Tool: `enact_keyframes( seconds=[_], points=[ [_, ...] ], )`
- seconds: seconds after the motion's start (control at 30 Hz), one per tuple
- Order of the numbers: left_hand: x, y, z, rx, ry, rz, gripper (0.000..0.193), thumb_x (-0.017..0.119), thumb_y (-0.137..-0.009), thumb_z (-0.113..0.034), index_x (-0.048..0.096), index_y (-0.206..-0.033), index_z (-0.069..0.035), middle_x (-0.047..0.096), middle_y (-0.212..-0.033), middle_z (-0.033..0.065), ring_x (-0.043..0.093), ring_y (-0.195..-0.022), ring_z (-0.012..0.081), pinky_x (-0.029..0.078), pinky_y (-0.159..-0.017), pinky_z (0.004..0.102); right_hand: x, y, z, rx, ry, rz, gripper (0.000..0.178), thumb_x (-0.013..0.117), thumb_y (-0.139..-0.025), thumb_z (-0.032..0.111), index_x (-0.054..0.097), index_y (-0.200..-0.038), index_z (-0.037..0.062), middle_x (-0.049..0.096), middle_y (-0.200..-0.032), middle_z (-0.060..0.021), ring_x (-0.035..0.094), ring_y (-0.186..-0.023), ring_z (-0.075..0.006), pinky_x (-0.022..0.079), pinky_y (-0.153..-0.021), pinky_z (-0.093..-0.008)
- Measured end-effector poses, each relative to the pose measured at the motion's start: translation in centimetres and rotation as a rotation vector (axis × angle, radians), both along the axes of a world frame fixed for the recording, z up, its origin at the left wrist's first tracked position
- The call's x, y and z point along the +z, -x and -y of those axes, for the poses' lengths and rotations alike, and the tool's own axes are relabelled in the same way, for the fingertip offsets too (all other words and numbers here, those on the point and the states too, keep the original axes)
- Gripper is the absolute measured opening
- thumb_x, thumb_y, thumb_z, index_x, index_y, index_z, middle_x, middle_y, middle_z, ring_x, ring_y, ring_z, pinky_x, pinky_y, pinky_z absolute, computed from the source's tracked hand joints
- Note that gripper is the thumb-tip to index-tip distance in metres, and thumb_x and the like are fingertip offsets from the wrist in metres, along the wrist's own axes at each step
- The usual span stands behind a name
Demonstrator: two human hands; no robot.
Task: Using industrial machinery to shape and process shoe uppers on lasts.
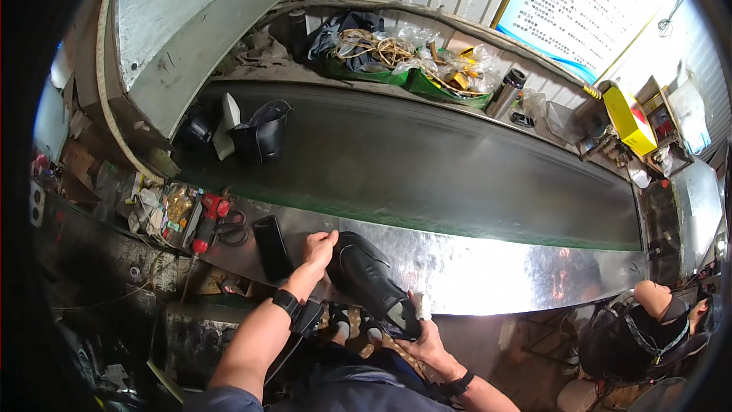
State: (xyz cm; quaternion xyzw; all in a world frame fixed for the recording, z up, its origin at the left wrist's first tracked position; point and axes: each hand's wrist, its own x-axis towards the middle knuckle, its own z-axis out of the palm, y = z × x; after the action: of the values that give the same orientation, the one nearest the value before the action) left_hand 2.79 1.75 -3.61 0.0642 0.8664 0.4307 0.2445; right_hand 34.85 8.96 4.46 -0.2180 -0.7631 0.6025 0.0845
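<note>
A black leather shoe (367, 275) is held over the metal edge of the bench, its toe up and left, its opening toward my body. My left hand (320, 250) has its fingers closed at the toe end. My right hand (428, 342) grips the heel end, with a white wrapping on one finger. Part of the opening is hidden by my right hand. Left of my left hand a black phone (272, 247) lies flat on the metal strip.
Beyond the strip runs a dark conveyor belt (427, 160), with black boot pieces (261, 133) at its far left. A red hand tool (209, 221) sits left of the phone. Green trays (438, 90) and a steel flask (506, 94) line the back ledge. Another person (648, 336) sits at right.
</note>
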Motion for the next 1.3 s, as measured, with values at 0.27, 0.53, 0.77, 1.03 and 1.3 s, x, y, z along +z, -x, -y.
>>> enact_keyframes(
  seconds=[0.27,0.53,0.77,1.03,1.3],
  points=[
    [4.9,-4.6,-3.3,-0.162,0.290,-0.132,0.086,0.078,-0.067,-0.053,0.056,-0.123,0.009,0.062,-0.122,0.0311,0.060,-0.116,0.0444,0.049,-0.101,0.0470,-5.8,-2.2,-0.4,0.064,-0.082,-0.081,0.098,0.081,-0.074,0.010,0.026,-0.154,-0.0022,0.033,-0.157,-0.0220,0.026,-0.149,-0.0358,0.010,-0.125,-0.0464],
    [4.6,-3.8,0.2,0.079,0.068,0.057,0.057,0.075,-0.065,-0.041,0.069,-0.102,0.003,0.071,-0.102,0.0244,0.069,-0.097,0.0401,0.054,-0.087,0.0456,-5.3,-1.0,1.6,-0.005,-0.049,-0.144,0.097,0.087,-0.069,0.012,0.034,-0.149,-0.0027,0.042,-0.151,-0.0209,0.040,-0.142,-0.0331,0.031,-0.117,-0.0413],
    [11.4,-6.9,8.6,0.145,-0.217,-0.097,0.042,0.079,-0.069,-0.036,0.070,-0.087,0.000,0.072,-0.080,0.0153,0.070,-0.074,0.0258,0.054,-0.071,0.0379,3.7,4.4,0.5,-0.001,0.516,0.174,0.069,0.078,-0.090,0.033,0.042,-0.137,-0.0006,0.046,-0.138,-0.0148,0.045,-0.127,-0.0262,0.036,-0.108,-0.0398],
    [20.2,-8.9,23.1,0.625,-0.389,-0.249,0.043,0.070,-0.080,-0.042,0.070,-0.092,-0.001,0.070,-0.085,0.0180,0.069,-0.084,0.0303,0.051,-0.077,0.0393,6.7,10.3,10.8,0.267,0.405,0.023,0.044,0.069,-0.097,0.019,0.051,-0.132,-0.0025,0.067,-0.108,-0.0066,0.062,-0.088,-0.0109,0.049,-0.080,-0.0228],
    [28.3,-15.2,47.3,1.128,-0.471,-0.783,0.039,0.077,-0.089,-0.027,0.052,-0.107,-0.003,0.050,-0.089,0.0054,0.050,-0.092,0.0172,0.044,-0.091,0.0338,12.9,14.3,30.5,0.577,0.721,0.027,0.018,0.063,-0.099,0.005,0.057,-0.115,0.0027,0.067,-0.094,-0.0031,0.063,-0.080,-0.0099,0.053,-0.071,-0.0260]
  ],
)
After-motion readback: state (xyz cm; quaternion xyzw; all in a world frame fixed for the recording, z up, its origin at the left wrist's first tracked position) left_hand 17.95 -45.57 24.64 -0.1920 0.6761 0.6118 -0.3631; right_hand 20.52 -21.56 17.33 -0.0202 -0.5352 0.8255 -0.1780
